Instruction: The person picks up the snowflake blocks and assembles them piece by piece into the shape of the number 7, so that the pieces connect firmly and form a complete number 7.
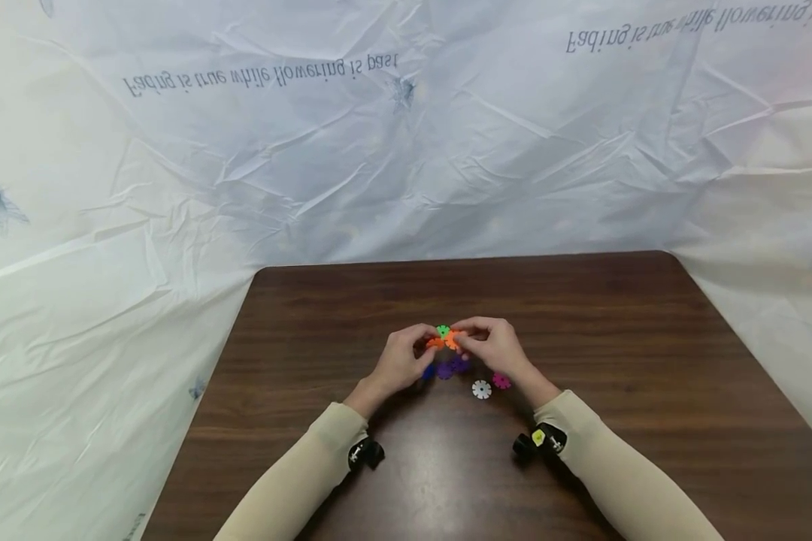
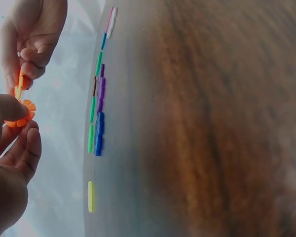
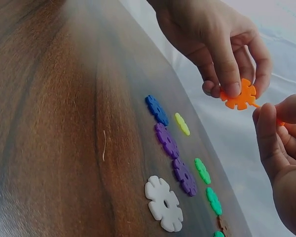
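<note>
My left hand (image 1: 401, 359) pinches an orange flower-shaped notched disc (image 3: 245, 95) between thumb and fingers. Facing it, my right hand (image 1: 499, 348) pinches a second orange disc (image 1: 452, 340), turned nearly edge-on in the right wrist view. The two discs meet at their rims, held above the table; whether their notches interlock cannot be made out. Beneath the hands lie a blue disc (image 3: 157, 109) and two purple discs (image 3: 166, 140), flat on the wood. A green disc (image 1: 443, 330) shows just beyond the fingers.
A white disc (image 1: 482, 389) and a pink disc (image 1: 501, 381) lie near the right wrist. Several green discs (image 3: 202, 171), a brown disc (image 3: 223, 226) and a yellow disc (image 3: 182, 124) form a farther row. Printed white sheeting (image 1: 406, 165) hangs behind the brown table (image 1: 325, 300).
</note>
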Demonstrator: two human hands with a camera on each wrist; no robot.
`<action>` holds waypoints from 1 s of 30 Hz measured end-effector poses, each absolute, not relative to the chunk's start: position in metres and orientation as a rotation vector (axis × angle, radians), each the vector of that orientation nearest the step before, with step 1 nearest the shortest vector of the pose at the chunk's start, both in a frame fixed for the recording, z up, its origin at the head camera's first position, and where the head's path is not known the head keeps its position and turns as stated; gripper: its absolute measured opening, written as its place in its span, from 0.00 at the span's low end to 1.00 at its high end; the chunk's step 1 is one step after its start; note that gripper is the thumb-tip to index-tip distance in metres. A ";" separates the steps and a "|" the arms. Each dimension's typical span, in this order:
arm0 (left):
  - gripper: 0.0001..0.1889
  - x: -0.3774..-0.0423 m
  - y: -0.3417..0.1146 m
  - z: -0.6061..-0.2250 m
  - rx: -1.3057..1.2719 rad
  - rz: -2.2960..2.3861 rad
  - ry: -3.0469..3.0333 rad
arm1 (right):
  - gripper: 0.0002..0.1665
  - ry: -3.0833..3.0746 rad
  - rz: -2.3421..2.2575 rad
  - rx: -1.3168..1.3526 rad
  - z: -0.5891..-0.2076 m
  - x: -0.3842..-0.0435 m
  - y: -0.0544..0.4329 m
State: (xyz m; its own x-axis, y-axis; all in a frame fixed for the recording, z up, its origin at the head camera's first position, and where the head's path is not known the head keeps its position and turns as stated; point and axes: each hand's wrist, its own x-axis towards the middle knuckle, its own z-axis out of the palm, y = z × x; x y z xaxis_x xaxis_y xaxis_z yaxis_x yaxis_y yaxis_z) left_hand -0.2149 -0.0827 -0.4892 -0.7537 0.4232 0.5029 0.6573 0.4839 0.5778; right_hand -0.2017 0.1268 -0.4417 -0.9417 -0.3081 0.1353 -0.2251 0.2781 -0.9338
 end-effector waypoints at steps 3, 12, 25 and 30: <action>0.08 -0.217 -0.082 -0.488 -0.922 -1.133 -2.423 | 0.13 2.420 -1.794 -0.486 -0.453 -0.211 0.129; 0.07 -0.217 -0.082 -0.488 -0.943 -1.131 -2.429 | 0.14 2.344 -1.833 -0.393 -0.470 -0.219 0.133; 0.05 -0.214 -0.086 -0.490 -0.964 -1.128 -2.372 | 0.14 2.341 -1.813 -0.464 -0.474 -0.217 0.128; 0.05 -0.215 -0.087 -0.489 -0.984 -1.112 -2.336 | 0.12 2.346 -1.831 -0.481 -0.475 -0.218 0.127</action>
State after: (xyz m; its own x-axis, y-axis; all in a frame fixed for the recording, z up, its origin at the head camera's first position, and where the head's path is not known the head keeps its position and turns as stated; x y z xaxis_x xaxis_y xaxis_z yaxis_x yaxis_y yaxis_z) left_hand -0.2147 -0.0869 -0.4893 -0.6869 0.4330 0.5837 0.7260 0.4443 0.5249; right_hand -0.2177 0.1266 -0.4749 -0.9411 -0.3246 0.0944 -0.1703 0.2143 -0.9618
